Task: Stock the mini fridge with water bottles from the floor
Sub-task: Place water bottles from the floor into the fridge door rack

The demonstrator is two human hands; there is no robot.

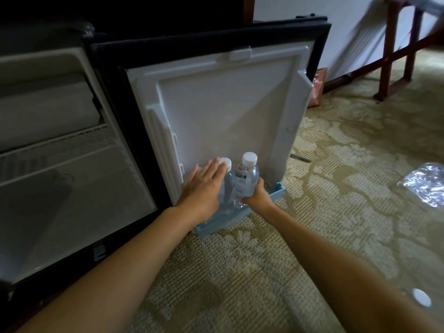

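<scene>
The mini fridge (60,164) stands open at the left, and its door (223,111) swings out to the right with a pale blue door shelf (230,219) along its bottom edge, just above the carpeted floor (288,236). Two water bottles stand upright in that shelf, side by side and nearly touching, their long axes vertical. The right hand (258,197) is wrapped around the lower body of the right bottle (247,179), whose white cap rises clear above the fingers; the base appears to sit in or just over the shelf, though the hand hides the contact. The left hand (204,186) lies flat with its fingers spread, not closed on anything, the fingertips resting on the cap and shoulder of the left bottle (228,183), seemingly steadying it. Both hands are at the shelf, close together, the left one nearer the hinge side. More stock lies on the floor to the right, well apart from the door: a crinkled plastic pack (425,183) at the far right, and a white bottle cap (421,297) nearer, beside the right forearm. Judging by this, the right hand is far better placed to fetch the next bottle, reaching rightward, away from the door.
</scene>
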